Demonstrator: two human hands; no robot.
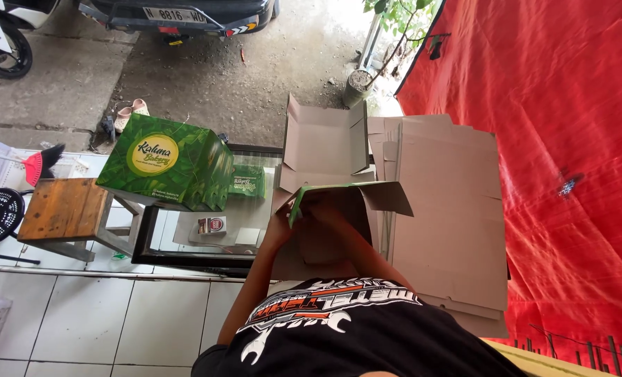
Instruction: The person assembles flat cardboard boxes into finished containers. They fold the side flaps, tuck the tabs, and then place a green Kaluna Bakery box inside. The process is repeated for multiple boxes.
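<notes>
**boxfan22:** So, only the head view to go on. Centre of the frame, both hands are on a half-folded carton (339, 202), brown inside with a green printed outside edge showing. The left hand (283, 227) is wrapped round its left wall, fingers pressed onto the green rim. The right hand (325, 209) is tucked inside the fold, mostly hidden, so I can't tell whether it's gripping or just pushing.

**tapegun_tom:** How far along would you say?

**boxfan22:** Roughly midway on this one, I'd guess. A flap sticks out to the right and the back panel stands open toward the top of the frame, so it isn't closed up. One finished green box (166, 162) sits upper left on a glass-topped counter (185, 241) (next to a wooden stool (65, 209)). A stack of flat cardboard blanks (450, 209) fills centre right against the red tarp (562, 139), so plenty is left unfolded.
</notes>
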